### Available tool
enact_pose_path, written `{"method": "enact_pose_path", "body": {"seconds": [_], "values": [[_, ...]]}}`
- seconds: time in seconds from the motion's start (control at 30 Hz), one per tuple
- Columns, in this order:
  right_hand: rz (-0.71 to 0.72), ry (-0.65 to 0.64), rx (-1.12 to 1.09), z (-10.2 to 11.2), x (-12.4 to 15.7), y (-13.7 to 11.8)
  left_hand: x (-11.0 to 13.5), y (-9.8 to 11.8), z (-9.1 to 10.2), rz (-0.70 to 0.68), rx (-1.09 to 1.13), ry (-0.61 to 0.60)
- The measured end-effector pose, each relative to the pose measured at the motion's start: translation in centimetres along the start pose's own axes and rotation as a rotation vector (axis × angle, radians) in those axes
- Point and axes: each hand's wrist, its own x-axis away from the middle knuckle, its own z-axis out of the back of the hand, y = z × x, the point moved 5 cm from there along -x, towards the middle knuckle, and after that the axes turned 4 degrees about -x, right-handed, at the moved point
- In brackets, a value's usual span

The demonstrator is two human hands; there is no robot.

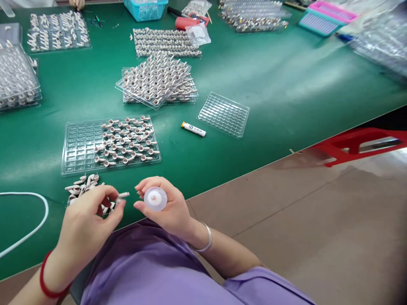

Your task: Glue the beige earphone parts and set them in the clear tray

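My left hand (92, 212) pinches a small white earbud shell (123, 195) between thumb and fingers, its stem pointing right. My right hand (168, 203) is curled around a translucent round-ended bottle (155, 198), seen end-on with a pale centre. The two hands are close but apart, over the table's front edge. Beside and partly behind my left hand lies a loose heap of white earbud shells (83, 185). Beyond it sits a clear plastic tray (79, 146), its right part filled with rows of shells and its left part showing bare pockets.
Stacked trays of shells (159, 80) stand farther back. A bare clear tray (224, 114) and a white marker-like tube (193, 128) lie on the green table (270, 106). A white cable (44, 212) curves at left. A red stool (359, 146) stands at right. Another person's hand (77, 4) shows at top left.
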Motion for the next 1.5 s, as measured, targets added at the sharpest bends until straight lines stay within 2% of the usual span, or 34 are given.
{"method": "enact_pose_path", "body": {"seconds": [0.07, 0.17, 0.3, 0.37, 0.63, 0.77, 0.97, 1.1, 1.23, 1.33, 1.5], "values": [[0.054, -0.052, -0.038, -0.8, 0.1, -0.3, 1.4, 0.7, -0.2, 0.038, 0.114, -0.006], [0.081, -0.122, -0.069, -1.3, 0.6, -0.5, 2.8, 0.5, -0.8, 0.178, 0.350, -0.073], [0.104, -0.190, -0.127, -1.5, 1.2, -0.6, 4.4, -0.1, -2.6, 0.408, 0.736, -0.369], [0.102, -0.224, -0.156, -1.7, 1.4, -0.5, 5.1, -0.2, -3.4, 0.488, 0.870, -0.463], [-0.045, -0.270, -0.300, -1.9, 1.5, 0.1, 5.7, 0.8, -4.4, 0.633, 1.151, -0.482], [-0.136, -0.292, -0.338, -2.1, 1.5, 0.2, 6.1, 1.0, -4.5, 0.654, 1.162, -0.482], [-0.140, -0.303, -0.332, -2.1, 1.7, 0.4, 6.2, 0.7, -4.3, 0.580, 1.104, -0.451], [-0.204, -0.293, -0.240, -0.9, 1.4, 0.7, 6.5, -0.2, -3.3, 0.545, 0.869, -0.347], [-0.256, -0.350, -0.066, 0.2, 1.5, 0.6, 7.5, -1.7, -2.4, 0.566, 0.731, -0.221], [-0.174, -0.335, 0.041, 0.3, 2.1, 0.5, 8.3, -2.8, -2.1, 0.572, 0.684, -0.155], [0.137, -0.293, 0.193, -0.3, 3.3, -0.2, 9.4, -3.7, -1.9, 0.631, 0.634, -0.072]]}}
